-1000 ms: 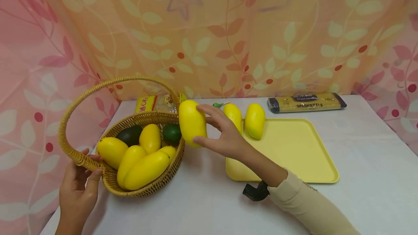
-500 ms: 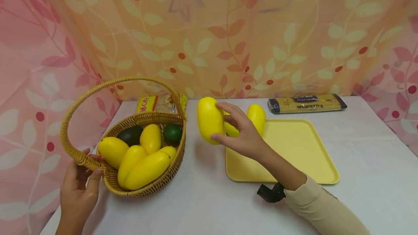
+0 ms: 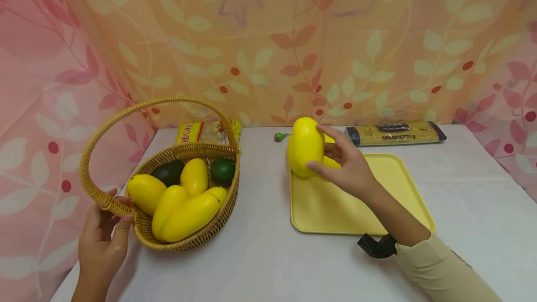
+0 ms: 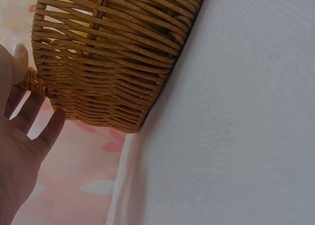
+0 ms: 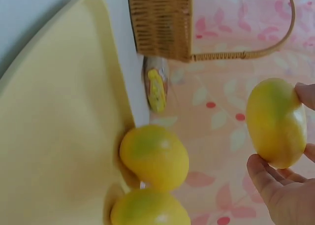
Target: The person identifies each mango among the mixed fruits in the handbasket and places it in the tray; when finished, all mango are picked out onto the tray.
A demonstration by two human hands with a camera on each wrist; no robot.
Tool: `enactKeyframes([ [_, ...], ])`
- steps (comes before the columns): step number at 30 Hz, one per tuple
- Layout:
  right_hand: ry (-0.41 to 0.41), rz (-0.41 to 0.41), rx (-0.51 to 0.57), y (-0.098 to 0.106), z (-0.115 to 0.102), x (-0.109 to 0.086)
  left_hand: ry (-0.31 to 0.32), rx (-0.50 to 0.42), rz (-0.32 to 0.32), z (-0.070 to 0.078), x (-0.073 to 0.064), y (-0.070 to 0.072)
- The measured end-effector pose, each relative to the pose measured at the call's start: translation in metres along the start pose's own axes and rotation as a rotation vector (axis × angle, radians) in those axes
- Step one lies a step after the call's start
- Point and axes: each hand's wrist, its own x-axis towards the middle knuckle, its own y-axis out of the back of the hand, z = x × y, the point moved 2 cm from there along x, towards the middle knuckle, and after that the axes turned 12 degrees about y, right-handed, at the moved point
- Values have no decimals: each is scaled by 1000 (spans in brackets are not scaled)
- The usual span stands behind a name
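Observation:
My right hand point(image 3: 350, 169) holds a yellow mango point(image 3: 307, 146) between thumb and fingers, raised over the far left corner of the yellow tray point(image 3: 356, 204). Two more mangoes lie at that end of the tray; the right wrist view shows one mango point(image 5: 155, 158) beside another mango point(image 5: 150, 208), while the held one partly hides them in the head view. On the left, my left hand point(image 3: 102, 241) pinches the handle base of a wicker basket point(image 3: 226, 218). Inside it are several yellow mangoes point(image 3: 189, 218), a dark avocado point(image 3: 168, 173) and a dark green rounded fruit point(image 3: 222, 171).
Behind the basket lies a yellow food packet point(image 3: 209, 133). A spaghetti pack point(image 3: 396, 134) rests behind the tray, and a small green-wrapped lollipop point(image 3: 281, 137) lies near the back edge of the white table point(image 3: 260, 246). Patterned curtains stand at the back and sides.
My right hand has carried the mango rightward from beside the basket to above the tray's far left corner. The left hand stays at the basket handle.

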Motion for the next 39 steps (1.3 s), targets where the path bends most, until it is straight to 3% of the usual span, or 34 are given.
enactKeyframes([
  [6, -21, 33, -36, 25, 8, -8, -5, -8, 5, 0, 0, -1],
  [12, -41, 87, -53, 48, 11, -14, -44, -93, -3, -2, 2, -1],
  [17, -120, 95, -126, 65, 15, -13, -63, -105, -5, -3, 2, -1],
  [23, -334, 27, -210, 86, 33, -18, -10, -43, -12, -2, 1, 0],
  [28, -491, -52, -235, 93, 51, -22, -13, -30, -3, 0, 1, 0],
  [33, -555, -127, -234, 90, 69, -25, 4, -36, -4, -1, 0, 0],
  [39, -569, -190, -173, 83, 83, -31, 5, -45, -9, -3, 1, 0],
])
